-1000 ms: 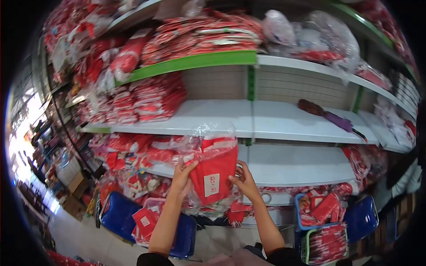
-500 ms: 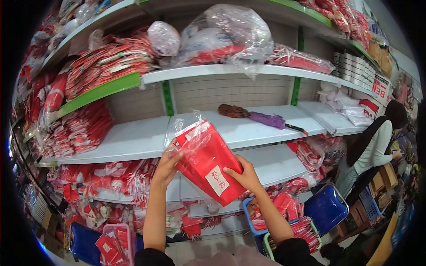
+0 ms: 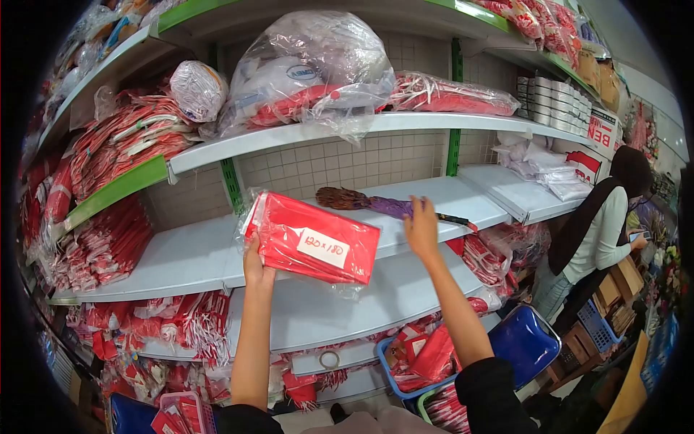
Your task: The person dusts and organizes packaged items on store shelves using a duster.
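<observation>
Packet of folded red fabric (image 3: 318,239) (clear plastic, label reading "120x180") sits in front of the shelf (image 3: 188,249), its lower left edge pinched in the left hand (image 3: 256,266). The right hand (image 3: 421,226), fingers loosely spread, overlaps the purple-handled duster (image 3: 343,198); contact is unclear.

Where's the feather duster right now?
In the head view, the duster lies just right of centre on the shelf, brown end near the red packet, with the right hand at its purple part.
</observation>
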`<state>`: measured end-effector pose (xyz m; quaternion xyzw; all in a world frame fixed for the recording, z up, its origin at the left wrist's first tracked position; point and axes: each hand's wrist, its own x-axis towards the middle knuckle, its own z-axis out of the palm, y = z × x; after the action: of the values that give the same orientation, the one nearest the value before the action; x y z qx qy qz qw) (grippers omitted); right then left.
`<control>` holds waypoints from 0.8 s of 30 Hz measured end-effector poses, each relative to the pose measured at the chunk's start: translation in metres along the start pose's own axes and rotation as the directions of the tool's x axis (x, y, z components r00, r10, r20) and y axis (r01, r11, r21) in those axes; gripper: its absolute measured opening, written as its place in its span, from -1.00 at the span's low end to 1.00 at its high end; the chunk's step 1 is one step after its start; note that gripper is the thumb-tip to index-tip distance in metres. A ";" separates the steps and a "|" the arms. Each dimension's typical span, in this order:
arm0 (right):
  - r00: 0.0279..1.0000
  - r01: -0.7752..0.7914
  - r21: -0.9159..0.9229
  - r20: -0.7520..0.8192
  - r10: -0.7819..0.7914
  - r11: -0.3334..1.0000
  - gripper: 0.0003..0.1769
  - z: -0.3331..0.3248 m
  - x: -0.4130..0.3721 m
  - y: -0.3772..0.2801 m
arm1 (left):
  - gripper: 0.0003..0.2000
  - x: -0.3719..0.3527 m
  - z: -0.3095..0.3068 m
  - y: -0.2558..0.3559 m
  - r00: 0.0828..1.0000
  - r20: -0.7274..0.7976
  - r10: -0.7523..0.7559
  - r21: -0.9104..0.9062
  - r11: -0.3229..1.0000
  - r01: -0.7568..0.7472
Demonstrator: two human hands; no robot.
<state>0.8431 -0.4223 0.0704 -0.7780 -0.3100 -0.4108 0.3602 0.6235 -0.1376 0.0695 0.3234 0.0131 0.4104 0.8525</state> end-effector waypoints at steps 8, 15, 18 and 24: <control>0.965 -0.035 -0.541 0.202 0.170 0.840 -0.83 0.033 -0.001 0.060 | -0.77 0.041 -0.068 0.023 0.979 -0.191 0.072 -0.076 0.993 -0.088; 0.947 -0.203 -0.117 0.229 0.225 0.972 -0.67 0.007 -0.051 -0.064 | -0.69 0.005 -0.077 0.084 0.912 -0.129 0.390 0.119 0.919 -0.376; 0.912 -0.263 0.230 0.376 0.163 0.937 -0.64 0.005 -0.093 -0.127 | -0.71 -0.006 -0.103 0.107 0.920 -0.164 0.355 0.221 0.923 -0.317; 0.809 -0.068 0.477 0.540 -0.232 0.876 -0.62 0.016 -0.142 -0.193 | -0.78 -0.052 -0.124 0.154 0.991 -0.082 0.108 0.191 0.977 -0.091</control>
<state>0.6331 -0.3300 0.0004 -0.7387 -0.5303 -0.0800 0.4083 0.4475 -0.0375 0.0456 0.3829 0.0745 0.4639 0.7954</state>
